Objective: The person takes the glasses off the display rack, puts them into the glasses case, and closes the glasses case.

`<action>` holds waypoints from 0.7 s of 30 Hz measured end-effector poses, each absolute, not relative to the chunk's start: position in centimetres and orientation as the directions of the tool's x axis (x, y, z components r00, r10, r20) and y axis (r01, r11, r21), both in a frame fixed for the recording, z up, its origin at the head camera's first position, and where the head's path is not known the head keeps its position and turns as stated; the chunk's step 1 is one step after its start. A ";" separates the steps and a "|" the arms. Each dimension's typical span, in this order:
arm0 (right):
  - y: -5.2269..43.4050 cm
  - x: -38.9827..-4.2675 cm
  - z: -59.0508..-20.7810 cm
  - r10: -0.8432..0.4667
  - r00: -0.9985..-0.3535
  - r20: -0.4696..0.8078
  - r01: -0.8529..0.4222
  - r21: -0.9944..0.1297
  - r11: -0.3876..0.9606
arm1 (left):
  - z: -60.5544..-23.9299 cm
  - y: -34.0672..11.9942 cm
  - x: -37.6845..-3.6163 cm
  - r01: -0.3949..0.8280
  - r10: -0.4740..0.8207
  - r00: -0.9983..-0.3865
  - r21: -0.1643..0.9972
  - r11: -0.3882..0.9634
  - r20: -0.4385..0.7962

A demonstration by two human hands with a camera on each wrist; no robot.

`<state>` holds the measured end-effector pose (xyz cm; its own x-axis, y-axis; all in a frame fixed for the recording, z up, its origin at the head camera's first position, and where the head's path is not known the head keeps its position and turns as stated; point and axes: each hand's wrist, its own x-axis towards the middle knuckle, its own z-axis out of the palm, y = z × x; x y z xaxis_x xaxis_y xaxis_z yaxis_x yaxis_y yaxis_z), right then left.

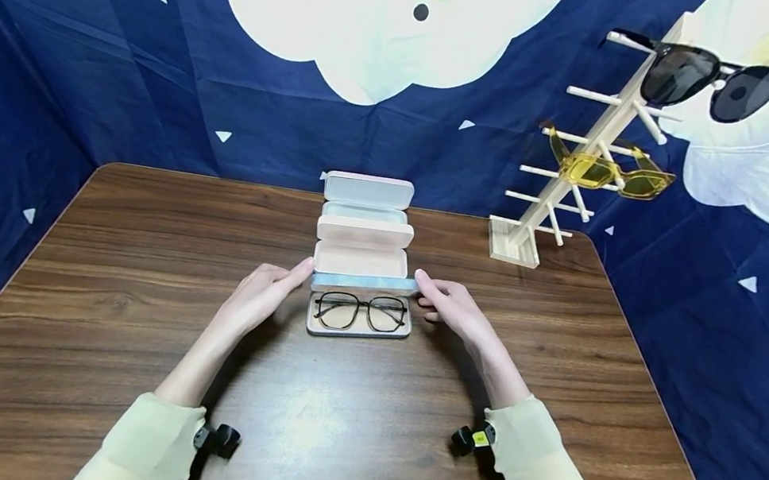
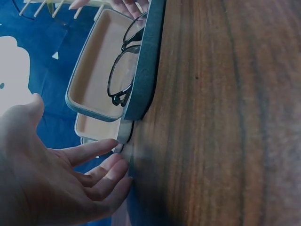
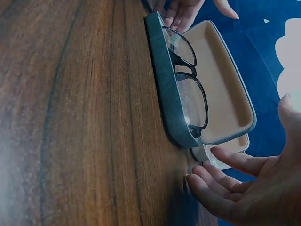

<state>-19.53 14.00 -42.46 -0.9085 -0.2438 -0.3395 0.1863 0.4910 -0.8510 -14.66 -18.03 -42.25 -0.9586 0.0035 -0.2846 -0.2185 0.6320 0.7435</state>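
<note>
An open blue-grey glasses case (image 1: 358, 334) lies on the table, a pair of black-framed eyeglasses (image 1: 363, 304) resting in its base. Its lid (image 1: 365, 283) stands raised at the back, its beige lining showing in both wrist views. Beside the lid's left end is my left hand (image 1: 259, 293), thumb and fingers spread. My right hand (image 1: 452, 304) mirrors it at the right end, thumb near the lid's corner. In the left wrist view the left fingers (image 2: 89, 150) hold nothing; nor do the right fingers (image 3: 240, 162) in the right wrist view. Thumb contact with the lid cannot be judged.
Two more open cases, a pale pink one (image 1: 361, 260) and a light blue one (image 1: 369, 190), line up behind. At the back right stands a wooden rack (image 1: 515, 244) bearing black sunglasses (image 1: 678, 74) and yellow sunglasses (image 1: 589, 171). A patterned blue curtain (image 1: 157, 100) surrounds the table.
</note>
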 end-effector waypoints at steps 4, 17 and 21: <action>13.7 -19.7 -42.5 -0.227 -0.909 -0.349 0.187 -0.829 0.527 | -42.3 -18.0 -15.2 -0.216 0.010 -0.956 0.725 0.654 -0.294; 13.2 -20.5 -42.6 -0.216 -0.903 -0.371 0.170 -0.772 0.612 | -43.4 -17.5 -16.3 -0.181 0.061 -0.955 0.731 0.657 -0.291; 13.0 -20.6 -42.6 -0.225 -0.898 -0.378 0.170 -0.770 0.615 | -44.3 -17.5 -16.9 -0.182 0.057 -0.956 0.732 0.656 -0.289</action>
<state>-20.61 12.97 -42.65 -0.8978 -0.2253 -0.3784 0.1703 0.6149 -0.7700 -16.91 -17.48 -44.35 -0.9557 0.0569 -0.2887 -0.1821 0.6563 0.7322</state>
